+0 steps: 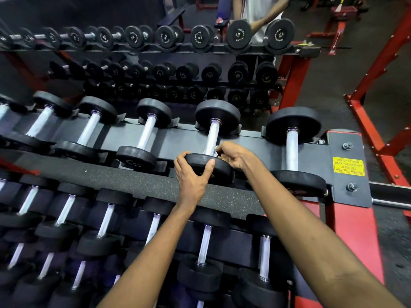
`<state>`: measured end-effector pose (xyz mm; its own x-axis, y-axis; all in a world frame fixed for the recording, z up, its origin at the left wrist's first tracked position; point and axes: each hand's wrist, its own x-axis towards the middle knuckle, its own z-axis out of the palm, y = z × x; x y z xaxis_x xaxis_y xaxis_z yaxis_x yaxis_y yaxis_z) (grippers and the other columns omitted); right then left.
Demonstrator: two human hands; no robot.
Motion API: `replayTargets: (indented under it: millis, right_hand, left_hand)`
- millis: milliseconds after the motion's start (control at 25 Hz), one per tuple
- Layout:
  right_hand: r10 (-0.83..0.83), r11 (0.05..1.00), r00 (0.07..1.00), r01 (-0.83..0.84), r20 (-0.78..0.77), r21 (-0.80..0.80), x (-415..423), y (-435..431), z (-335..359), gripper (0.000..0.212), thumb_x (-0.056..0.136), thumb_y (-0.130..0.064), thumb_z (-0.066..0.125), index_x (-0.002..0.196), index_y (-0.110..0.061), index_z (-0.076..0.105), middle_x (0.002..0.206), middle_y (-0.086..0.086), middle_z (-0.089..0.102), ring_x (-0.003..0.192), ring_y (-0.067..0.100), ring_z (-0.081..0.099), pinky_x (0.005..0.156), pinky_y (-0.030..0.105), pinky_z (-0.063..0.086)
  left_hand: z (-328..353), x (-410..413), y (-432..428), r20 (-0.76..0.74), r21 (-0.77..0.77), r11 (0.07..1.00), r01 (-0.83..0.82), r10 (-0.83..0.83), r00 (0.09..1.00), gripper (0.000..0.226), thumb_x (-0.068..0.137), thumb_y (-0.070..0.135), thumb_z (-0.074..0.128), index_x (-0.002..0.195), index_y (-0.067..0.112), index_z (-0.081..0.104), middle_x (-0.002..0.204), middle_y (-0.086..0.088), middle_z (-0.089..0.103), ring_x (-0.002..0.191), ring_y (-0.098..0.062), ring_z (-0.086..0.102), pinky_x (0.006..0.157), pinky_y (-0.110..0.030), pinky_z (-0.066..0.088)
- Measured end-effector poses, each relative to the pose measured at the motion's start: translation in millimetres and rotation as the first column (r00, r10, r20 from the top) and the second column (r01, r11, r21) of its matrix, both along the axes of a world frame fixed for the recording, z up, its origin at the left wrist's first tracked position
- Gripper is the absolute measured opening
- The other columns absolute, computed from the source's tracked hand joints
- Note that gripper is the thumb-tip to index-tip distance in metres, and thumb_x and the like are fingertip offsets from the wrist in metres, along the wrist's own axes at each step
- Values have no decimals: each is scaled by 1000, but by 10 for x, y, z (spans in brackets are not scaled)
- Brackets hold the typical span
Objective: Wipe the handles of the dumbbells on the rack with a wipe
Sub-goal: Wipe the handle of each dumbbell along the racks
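We see dumbbells (153,112) with matte black heads; handles (291,150) are silver with a fine knurled crosshatch and a violet-blue glint at the collars. Rack tray (178,141) is flat grey and the frame (355,230) is red. The rubber strip (138,185) is black with pale speckles. The sticker (348,166) is yellow with black lettering. Bolts (347,146) are bare silver. The wipe (216,150) shows as a white sliver. Far-rack dumbbells (239,33) are black with white print on the end faces. The floor (333,85) is dark charcoal.
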<state>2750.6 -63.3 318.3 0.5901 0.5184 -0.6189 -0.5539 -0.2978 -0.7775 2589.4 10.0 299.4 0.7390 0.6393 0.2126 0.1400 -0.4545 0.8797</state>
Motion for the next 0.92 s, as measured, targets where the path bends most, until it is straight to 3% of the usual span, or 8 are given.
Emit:
replayTargets:
  millis: [160, 280, 360, 480, 600, 720, 840, 920]
  right_hand:
    - [20, 996, 960, 5, 279, -89, -85, -46, 112, 26, 91, 0, 45, 67, -10, 51, 47, 1, 44, 34, 8, 38, 34, 20, 28]
    - [208, 960, 804, -58, 558, -275, -90, -79, 142, 33, 82, -11, 61, 54, -16, 44, 44, -4, 38, 42, 12, 33, 46, 24, 25]
    - [296, 923, 708, -39, 642, -382, -90, -84, 138, 33, 81, -19, 67, 55, -14, 47, 49, -3, 41, 43, 12, 36, 46, 25, 28]
    - [168, 979, 810, -69, 561, -194, -57, -136, 54, 24, 80, -17, 74, 72, 4, 68, 62, 6, 53, 57, 15, 45, 54, 27, 35]
    - [36, 997, 974, -49, 224, 54, -80, -201, -64, 16, 84, -10, 73, 94, 3, 72, 89, 13, 70, 79, 20, 63, 72, 31, 55]
    - [62, 979, 998, -60, -5, 196, -76, -257, -56, 23, 90, -5, 67, 110, 7, 67, 98, 17, 73, 80, 19, 72, 79, 29, 61]
    - [80, 982, 997, -76, -15, 175, -87, -257, 27, 13, 92, -5, 63, 102, 1, 68, 89, 12, 74, 75, 15, 70, 75, 25, 59]
    - [43, 998, 991, -48, 129, 35, -137, -215, 136, 3, 90, -6, 65, 87, -7, 67, 69, 5, 68, 63, 12, 62, 58, 21, 54]
  left_hand:
    - [0, -9, 3, 2, 5, 1000, 4, -4, 1000, 77, 80, 73, 62, 129, 19, 38, 124, 1, 38, 119, -21, 43, 109, -50, 39]
    - [11, 0, -11, 1, 4, 1000, -5, 5, 1000, 78, 79, 75, 61, 129, 20, 38, 125, 2, 39, 119, -21, 45, 108, -51, 41]
    - [10, -2, -3, -6, 4, 1000, -9, 9, 1000, 76, 79, 74, 62, 129, 22, 38, 125, 2, 40, 120, -22, 47, 107, -51, 42]
    - [18, 0, 16, -29, -16, 1000, -2, 2, 1000, 77, 79, 73, 64, 131, 23, 37, 127, 2, 39, 122, -22, 46, 108, -51, 42]
    - [40, -5, 22, -56, -42, 999, 1, -3, 998, 85, 75, 75, 63, 134, 20, 37, 130, 1, 39, 124, -21, 44, 110, -49, 40]
    - [86, -23, 34, -108, -72, 997, 12, -20, 994, 90, 73, 78, 62, 136, 20, 35, 132, 3, 37, 126, -19, 42, 112, -47, 39]
    - [141, -45, 70, -161, -91, 995, 48, -63, 985, 96, 70, 82, 60, 139, 22, 33, 134, 4, 35, 128, -17, 40, 114, -46, 37]
    - [169, -70, 129, -211, -86, 991, 101, -117, 970, 95, 73, 85, 56, 140, 22, 31, 136, 5, 34, 130, -18, 39, 115, -46, 36]
